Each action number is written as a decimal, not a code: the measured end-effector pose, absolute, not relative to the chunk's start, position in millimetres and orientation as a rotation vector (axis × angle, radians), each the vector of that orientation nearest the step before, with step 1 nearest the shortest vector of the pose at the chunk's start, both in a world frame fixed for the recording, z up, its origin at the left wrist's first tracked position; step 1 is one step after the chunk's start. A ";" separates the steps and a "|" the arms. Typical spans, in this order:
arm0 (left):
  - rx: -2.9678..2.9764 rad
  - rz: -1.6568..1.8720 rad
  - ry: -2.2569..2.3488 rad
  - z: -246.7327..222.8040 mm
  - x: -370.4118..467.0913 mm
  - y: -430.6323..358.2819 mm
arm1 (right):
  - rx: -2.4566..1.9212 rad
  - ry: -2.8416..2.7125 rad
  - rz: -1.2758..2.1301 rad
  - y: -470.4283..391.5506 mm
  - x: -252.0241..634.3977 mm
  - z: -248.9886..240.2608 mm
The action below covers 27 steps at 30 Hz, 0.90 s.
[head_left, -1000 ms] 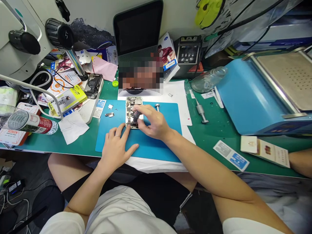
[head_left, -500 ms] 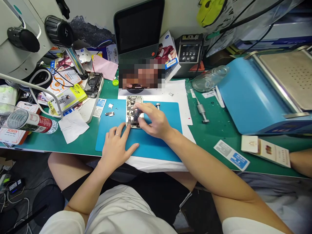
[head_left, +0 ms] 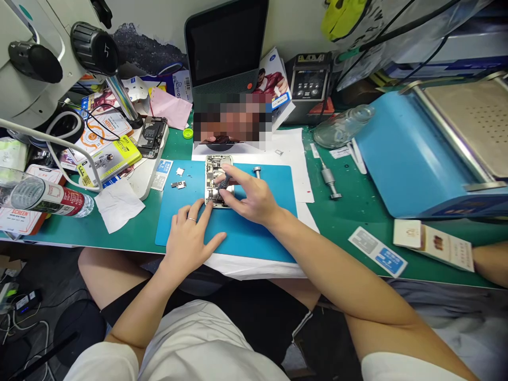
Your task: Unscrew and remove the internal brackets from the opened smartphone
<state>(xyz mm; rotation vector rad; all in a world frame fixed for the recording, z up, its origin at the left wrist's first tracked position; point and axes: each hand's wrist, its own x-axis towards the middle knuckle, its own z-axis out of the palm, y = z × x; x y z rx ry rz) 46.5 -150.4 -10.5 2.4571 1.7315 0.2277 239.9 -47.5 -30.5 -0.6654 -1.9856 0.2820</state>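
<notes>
Head view: an opened rectangular smartphone with a pale frame and exposed internal parts (head_left: pixel 213 170) lies on a flat blue work mat (head_left: pixel 246 241), near the mat's far edge.

Left hand (head_left: pixel 186 235): palm down, on the near side of the smartphone. Fingers are extended forward and slightly spread; the thumb points out to the right, well apart from the index finger. The index fingertip meets the smartphone's near left corner. This hand grasps nothing. The left forearm rises from the lower left.

Right hand (head_left: pixel 254 197): positioned over the right side of the smartphone, partly covering it. Thumb and index finger are drawn together in a narrow pinch on a slim dark-grey handheld tool (head_left: pixel 224 182). The tool is tilted, its lower end directed at the smartphone's interior; tip contact cannot be determined at this scale. The right forearm runs diagonally from the lower right, wrist above the mat.

Adjacent items: a small silver-and-black metal component (head_left: pixel 179 184) lies on the mat, left of the smartphone.
</notes>
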 end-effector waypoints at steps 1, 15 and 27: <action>2.461 0.232 1.731 -10.9 46.4 -150.4 | -0.674 -1.971 0.283 -47.7 239.8 -31.4; 2.482 0.426 1.692 -12.8 42.6 -154.1 | -0.577 -1.805 0.641 -53.1 233.5 -30.8; 2.479 0.439 1.645 -12.9 42.0 -155.0 | -0.582 -1.795 0.814 -56.6 232.2 -33.7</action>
